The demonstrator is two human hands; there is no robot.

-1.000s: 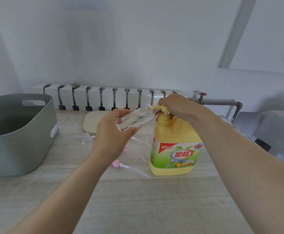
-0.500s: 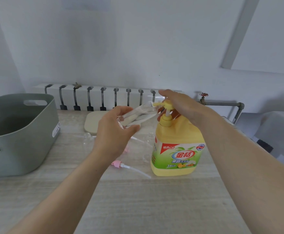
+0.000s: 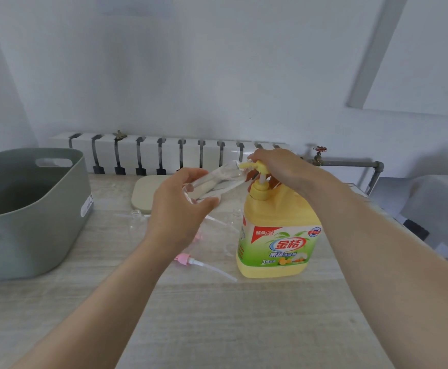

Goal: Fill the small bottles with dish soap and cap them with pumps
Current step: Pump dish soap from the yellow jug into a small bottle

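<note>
Our left hand (image 3: 180, 209) grips the clear bottle (image 3: 212, 185), fingers and thumb wrapped round its lower half. We hold it tilted just left of the jug (image 3: 278, 235), its mouth raised to meet the nozzle so the soap can run straight in and down the wall rather than drip on the table (image 3: 217, 315). Our right hand (image 3: 278, 169) lies over the pump head (image 3: 260, 166) on top of the jug, fingers curled down its front, placed to press while also keeping the nozzle turned toward the bottle. The plunger stem shows white below the head, so we judge the pump to be up and ready for a stroke. We cannot tell how much soap the bottle holds.

Two empty bottles (image 3: 136, 222) stand left of the jug, one close beside it and one farther off, within easy reach for the next fills. A pink pump (image 3: 185, 259) lies on its side to the jug's lower left, tube pointing at the jug's base, waiting to cap. A second seems to lie under our left hand. A beige pad (image 3: 145, 193) sits behind them, and a grey bin (image 3: 31, 209) stands far left of the jug.
</note>
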